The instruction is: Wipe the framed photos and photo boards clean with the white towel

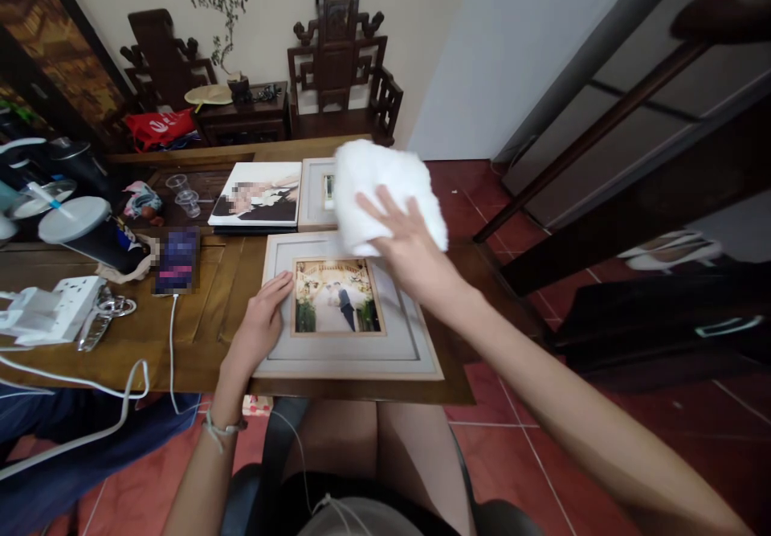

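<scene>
A framed photo (397, 343) with a pale mat lies flat on the wooden table (222, 279) in front of me. My left hand (262, 323) rests open on the frame's left side, fingers flat on the mat beside the picture. My right hand (409, 243) presses a white fluffy cloth (377, 174) at the frame's upper right corner, fingers spread over it. A second frame (314, 190) lies just behind, partly hidden by the cloth.
A photo print (259, 194) lies behind the frame. To the left sit a phone (177, 261) on a cable, a white power strip (51, 311), plastic cups (184, 193) and a dark lidded cup (90, 231). Carved wooden chairs (337, 62) line the wall. Red tiled floor lies to the right.
</scene>
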`<state>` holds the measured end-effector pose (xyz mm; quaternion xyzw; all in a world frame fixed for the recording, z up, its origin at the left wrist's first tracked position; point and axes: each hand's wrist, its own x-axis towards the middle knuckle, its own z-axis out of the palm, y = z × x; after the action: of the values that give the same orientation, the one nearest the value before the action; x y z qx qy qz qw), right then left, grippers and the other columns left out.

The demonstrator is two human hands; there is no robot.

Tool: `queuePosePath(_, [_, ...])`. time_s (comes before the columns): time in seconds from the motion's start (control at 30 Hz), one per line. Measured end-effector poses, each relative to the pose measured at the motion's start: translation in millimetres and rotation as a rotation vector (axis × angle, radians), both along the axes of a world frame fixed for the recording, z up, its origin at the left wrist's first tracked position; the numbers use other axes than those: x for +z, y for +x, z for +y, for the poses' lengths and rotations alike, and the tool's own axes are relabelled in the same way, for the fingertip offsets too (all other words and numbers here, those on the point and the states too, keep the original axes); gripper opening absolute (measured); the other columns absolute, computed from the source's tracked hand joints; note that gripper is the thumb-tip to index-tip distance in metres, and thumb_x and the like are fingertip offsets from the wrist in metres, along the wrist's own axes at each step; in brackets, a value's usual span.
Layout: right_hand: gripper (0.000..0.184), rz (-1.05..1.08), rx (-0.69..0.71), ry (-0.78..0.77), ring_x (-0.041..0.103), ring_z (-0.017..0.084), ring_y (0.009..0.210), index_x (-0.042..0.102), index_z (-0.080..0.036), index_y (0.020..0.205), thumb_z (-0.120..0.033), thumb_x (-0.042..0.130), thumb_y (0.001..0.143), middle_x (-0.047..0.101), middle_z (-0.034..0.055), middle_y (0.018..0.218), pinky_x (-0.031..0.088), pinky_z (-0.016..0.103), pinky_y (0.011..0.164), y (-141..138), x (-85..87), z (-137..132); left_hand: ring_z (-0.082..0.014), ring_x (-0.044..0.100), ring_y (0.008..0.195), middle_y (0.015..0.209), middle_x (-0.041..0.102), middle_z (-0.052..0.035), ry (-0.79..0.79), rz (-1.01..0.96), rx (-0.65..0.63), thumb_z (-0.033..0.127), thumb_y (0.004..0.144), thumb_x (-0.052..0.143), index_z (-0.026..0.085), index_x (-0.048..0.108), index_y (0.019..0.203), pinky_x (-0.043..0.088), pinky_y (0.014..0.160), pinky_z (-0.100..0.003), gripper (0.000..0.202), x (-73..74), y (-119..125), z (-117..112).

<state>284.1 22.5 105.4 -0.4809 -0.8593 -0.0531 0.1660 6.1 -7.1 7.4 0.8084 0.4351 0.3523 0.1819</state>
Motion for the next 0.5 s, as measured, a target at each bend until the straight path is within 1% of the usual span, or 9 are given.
queuePosePath(0.07, [0.043,-0.08,0.141,0.031,0.009,0.03,0.15,0.071,-0.025,0.11,-0.001,0.044,0.087,0.032,-0.003,0.158,0.01,0.065,0.119,-34.1,-4.7,21.6,-0.0215,0.05,0.134,0.139,0.058,-0.0084,-0.004,0.002,0.008,0.0,0.082,0.039,0.021,0.059,0.132,0.036,0.116,-0.051,0.058,0.3,0.2,1.0])
queuePosePath(0.1, [0.041,-0.131,0.213,0.027,0.01,0.029,0.15,0.071,-0.026,0.112,-0.003,0.046,0.088,0.033,-0.003,0.157,0.01,0.063,0.12,-49.9,-8.1,30.0,-0.0216,0.05,0.134,0.139,0.059,-0.0087,-0.005,0.006,0.014,-0.001,0.081,0.039,0.02,0.06,0.131,0.036,0.116,-0.05,0.058,0.7,0.4,1.1])
queuePosePath(0.17, [0.038,-0.214,0.31,-0.011,0.016,0.028,0.149,0.07,-0.025,0.114,-0.005,0.049,0.09,0.041,-0.0002,0.153,0.014,0.059,0.12,-75.3,-15.7,41.2,-0.0214,0.051,0.133,0.137,0.06,-0.0089,-0.004,0.019,0.026,-0.001,0.08,0.039,0.02,0.061,0.13,0.037,0.116,-0.049,0.059,1.7,0.9,0.7])
queuePosePath(0.2, [0.038,-0.244,0.33,-0.041,0.02,0.028,0.148,0.07,-0.023,0.114,-0.004,0.049,0.09,0.045,0.0019,0.151,0.016,0.057,0.12,-83.8,-19.1,43.9,-0.021,0.052,0.132,0.137,0.06,-0.0087,-0.002,0.022,0.032,-0.002,0.079,0.039,0.02,0.061,0.13,0.038,0.115,-0.048,0.059,2.2,1.2,0.3])
queuePosePath(0.27, [0.038,-0.273,0.314,-0.111,0.027,0.029,0.146,0.07,-0.018,0.114,-0.001,0.046,0.09,0.05,0.0065,0.147,0.02,0.057,0.118,-90.2,-23.8,44.2,-0.0206,0.052,0.132,0.136,0.061,-0.0081,0.005,0.015,0.038,-0.002,0.08,0.038,0.02,0.061,0.129,0.039,0.115,-0.048,0.059,2.8,1.7,-0.6])
queuePosePath(0.3, [0.039,-0.279,0.283,-0.149,0.03,0.03,0.144,0.071,-0.017,0.113,0.0,0.044,0.089,0.052,0.0083,0.145,0.022,0.058,0.117,-88.0,-24.6,42.7,-0.0205,0.052,0.132,0.137,0.06,-0.0079,0.006,0.009,0.036,-0.001,0.08,0.038,0.02,0.06,0.13,0.038,0.115,-0.048,0.059,2.9,1.8,-0.9])
queuePosePath(0.37, [0.041,-0.282,0.194,-0.213,0.035,0.031,0.142,0.072,-0.015,0.11,0.003,0.043,0.087,0.057,0.0109,0.141,0.025,0.06,0.114,-73.6,-23.6,38.3,-0.0209,0.051,0.133,0.138,0.059,-0.0083,0.007,-0.005,0.026,0.0,0.082,0.038,0.02,0.059,0.131,0.037,0.116,-0.049,0.058,2.5,1.8,-1.2])
queuePosePath(0.5, [0.043,-0.316,-0.031,-0.279,0.048,0.028,0.133,0.074,-0.016,0.101,0.004,0.04,0.085,0.067,0.0134,0.125,0.031,0.054,0.109,-20.6,-17.3,31.9,-0.0214,0.051,0.133,0.138,0.059,-0.0082,-0.003,-0.016,0.031,0.002,0.083,0.039,0.02,0.06,0.131,0.036,0.116,-0.049,0.056,1.1,1.9,-0.4])
